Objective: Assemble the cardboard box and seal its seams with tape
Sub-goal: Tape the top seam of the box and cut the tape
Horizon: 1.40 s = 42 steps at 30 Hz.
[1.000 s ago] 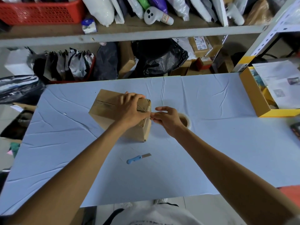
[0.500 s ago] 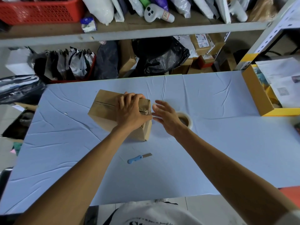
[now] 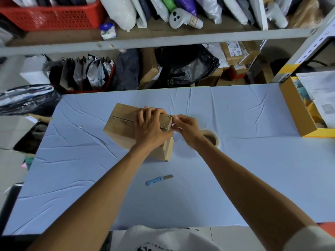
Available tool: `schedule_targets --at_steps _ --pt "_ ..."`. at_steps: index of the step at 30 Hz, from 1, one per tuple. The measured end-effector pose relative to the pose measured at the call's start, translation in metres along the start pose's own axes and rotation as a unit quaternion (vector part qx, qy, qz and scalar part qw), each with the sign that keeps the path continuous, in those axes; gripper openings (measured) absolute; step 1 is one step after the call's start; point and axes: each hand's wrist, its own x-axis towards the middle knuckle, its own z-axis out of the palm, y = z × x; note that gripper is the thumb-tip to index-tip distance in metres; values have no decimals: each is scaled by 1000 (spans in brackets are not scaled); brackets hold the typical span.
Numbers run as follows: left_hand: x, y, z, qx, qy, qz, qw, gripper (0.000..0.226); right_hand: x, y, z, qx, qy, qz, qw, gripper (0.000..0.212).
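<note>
A small brown cardboard box stands tilted on the light blue table, its top seam showing a dark slit. My left hand lies over the box's right top end and presses it down. My right hand touches the box's right edge with pinched fingertips, where clear tape seems to lie over the corner. A roll of clear tape rests on the table just right of my right wrist, partly hidden by it.
A blue-handled utility knife lies on the table nearer to me. An open yellow and brown carton with papers sits at the right edge. Shelves with bags, parcels and a red basket stand behind the table.
My right hand opened briefly, then came back to the box's right edge with pinched fingers. My left hand stayed pressed on the box top.
</note>
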Motion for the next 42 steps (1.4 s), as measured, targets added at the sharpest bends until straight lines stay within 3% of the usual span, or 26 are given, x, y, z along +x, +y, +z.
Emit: schedule_targets --at_steps 3,6,11,15,18,22,26,32,34,35,37,40,42 --pt "0 2 1 2 14 4 1000 62 -7 3 -5 10 -46 26 999 19" --pt "-1 2 -3 -5 -18 5 1000 68 -3 2 -1 -29 -7 1 1000 31" --pt "0 1 -5 18 -57 15 998 79 2 4 4 -12 8 -26 1000 29" --pt "0 1 -4 12 -63 5 998 74 9 -12 0 -202 30 -48 978 24" --pt "5 4 -5 10 -79 -15 997 66 9 -38 -16 -358 -17 -30 933 7" --pt "7 12 -3 3 -73 -62 995 58 -2 -56 -69 -513 -40 -24 857 12" --pt "7 16 -3 24 -38 -112 993 55 -24 -55 -110 -659 -103 27 745 35" --pt "14 9 -7 25 -81 -88 993 67 -41 -18 -114 -760 -186 85 617 72" --pt "15 7 -9 24 -97 -84 991 70 -47 -4 -110 -794 -192 77 571 60" --pt "15 7 -9 27 -101 -83 991 71 -49 1 -109 -803 -179 64 564 48" --pt "16 8 -7 40 -101 -78 991 72 -53 6 -108 -785 -124 55 604 39" --pt "18 10 -4 70 -94 -57 991 77 -58 1 -103 -716 -55 23 695 51" --pt "21 10 -6 85 -84 -34 992 80 -60 -11 -92 -657 -7 -3 754 44"
